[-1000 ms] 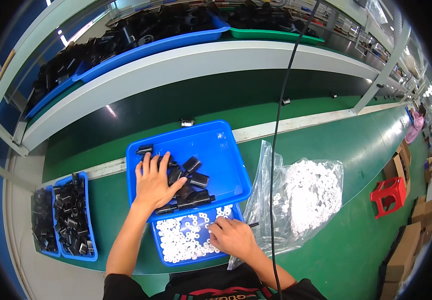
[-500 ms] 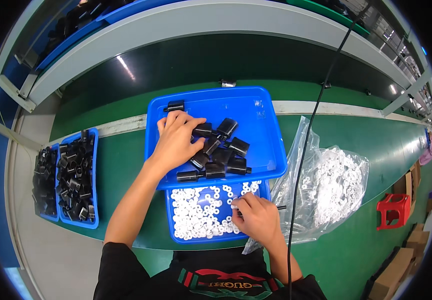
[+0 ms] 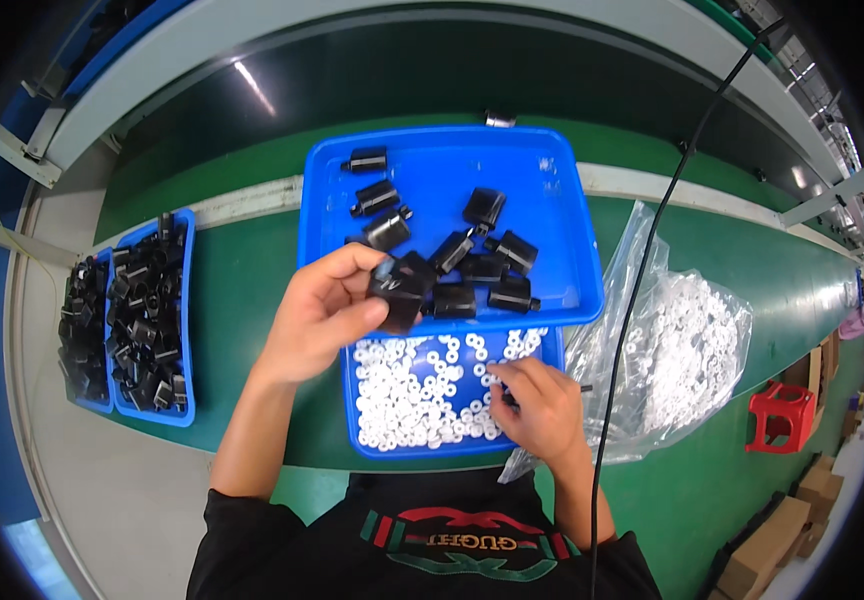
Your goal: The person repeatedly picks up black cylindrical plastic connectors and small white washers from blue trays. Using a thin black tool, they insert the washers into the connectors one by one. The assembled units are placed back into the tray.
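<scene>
My left hand (image 3: 317, 315) grips a black block-shaped part (image 3: 402, 298) between thumb and fingers, above the near left corner of the large blue tray (image 3: 432, 165). Several similar black parts with short stubs, such as the one at the back (image 3: 485, 208), lie loose in that tray. Nearer to me, a smaller blue tray (image 3: 558, 350) holds many small white rings (image 3: 397, 405). Over its right side, my right hand (image 3: 544, 412) has its fingers pinched around a thin dark rod-like tool (image 3: 585, 388), whose end sticks out to the right; the rest is hidden.
On the right lies a clear plastic bag (image 3: 687, 350) of white rings, with a black cable (image 3: 642, 215) hanging in front. Two blue bins (image 3: 189, 330) full of black parts stand at the left. A red stool (image 3: 782, 415) and cardboard boxes (image 3: 767, 545) are on the floor.
My left hand has lifted a black part from the large tray and drawn it toward me. Some parts there have shifted. My right hand stays over the rings; the whole view has shifted slightly.
</scene>
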`<action>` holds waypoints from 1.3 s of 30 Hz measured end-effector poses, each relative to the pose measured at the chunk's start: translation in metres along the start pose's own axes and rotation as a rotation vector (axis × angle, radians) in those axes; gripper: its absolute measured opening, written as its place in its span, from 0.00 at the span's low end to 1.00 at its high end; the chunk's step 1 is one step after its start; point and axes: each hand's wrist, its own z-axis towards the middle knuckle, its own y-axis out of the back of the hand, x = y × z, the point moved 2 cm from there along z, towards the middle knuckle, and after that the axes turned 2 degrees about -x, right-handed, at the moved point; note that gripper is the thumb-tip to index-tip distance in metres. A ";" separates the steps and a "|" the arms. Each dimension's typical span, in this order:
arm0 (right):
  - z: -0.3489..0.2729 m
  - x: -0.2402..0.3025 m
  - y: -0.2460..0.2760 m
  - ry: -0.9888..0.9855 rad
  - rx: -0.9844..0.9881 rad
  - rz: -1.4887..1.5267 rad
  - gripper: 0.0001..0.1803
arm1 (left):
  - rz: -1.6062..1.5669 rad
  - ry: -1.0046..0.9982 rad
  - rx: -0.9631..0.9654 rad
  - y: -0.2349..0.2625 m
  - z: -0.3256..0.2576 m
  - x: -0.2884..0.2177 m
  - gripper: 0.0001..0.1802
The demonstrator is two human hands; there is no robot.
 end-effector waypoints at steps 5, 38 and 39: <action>0.001 0.008 0.006 0.035 0.023 0.012 0.17 | 0.010 -0.166 0.008 -0.003 -0.019 0.007 0.29; 0.048 0.072 0.024 0.016 -0.053 0.254 0.28 | -0.500 -0.132 0.406 -0.023 -0.036 0.057 0.19; 0.049 0.070 0.024 0.019 -0.054 0.258 0.29 | -0.500 -0.127 0.408 -0.022 -0.036 0.058 0.20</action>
